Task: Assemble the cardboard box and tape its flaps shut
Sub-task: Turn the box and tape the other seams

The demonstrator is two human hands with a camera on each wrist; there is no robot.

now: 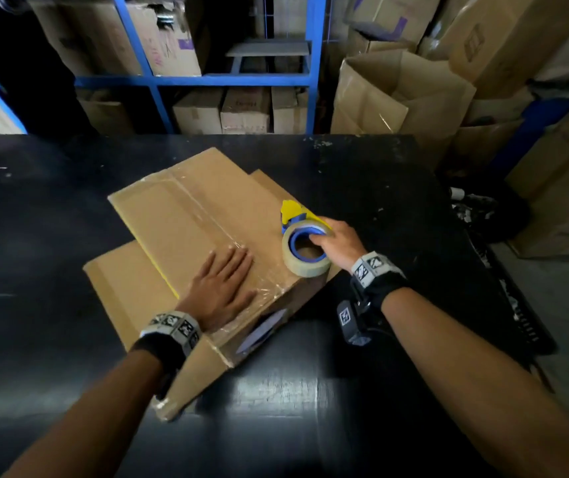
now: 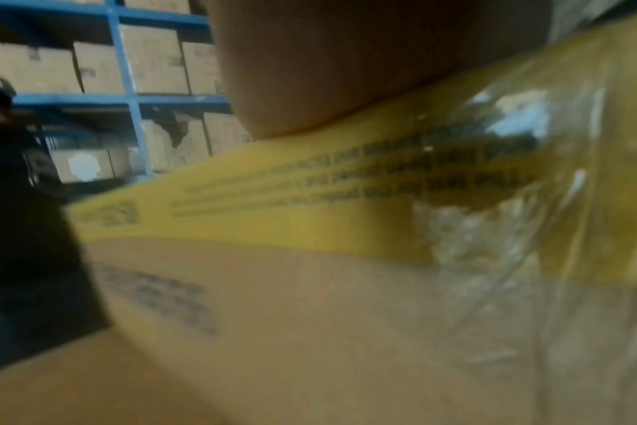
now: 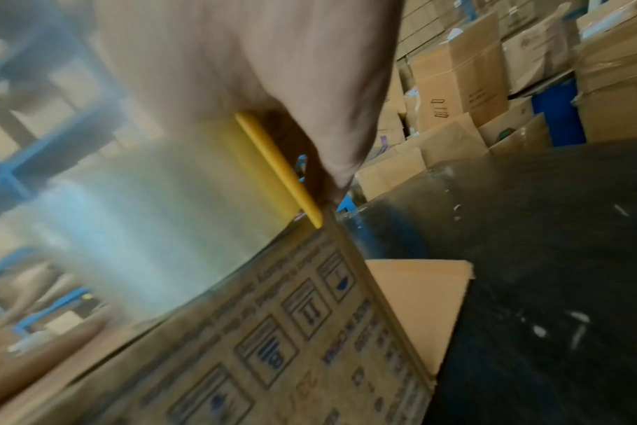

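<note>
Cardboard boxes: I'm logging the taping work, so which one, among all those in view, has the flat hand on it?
The cardboard box on the black table: the left hand presses on its taped top. The rest sit untouched on the shelves and the floor behind.

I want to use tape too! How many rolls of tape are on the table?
1. The roll of clear tape sits in the yellow-and-blue dispenser that the right hand grips, on the cardboard box. Others may be out of view.

Bare forearms; black wrist straps [image 1: 384,288] w/ grey b&w marker bands [image 1: 172,327].
</note>
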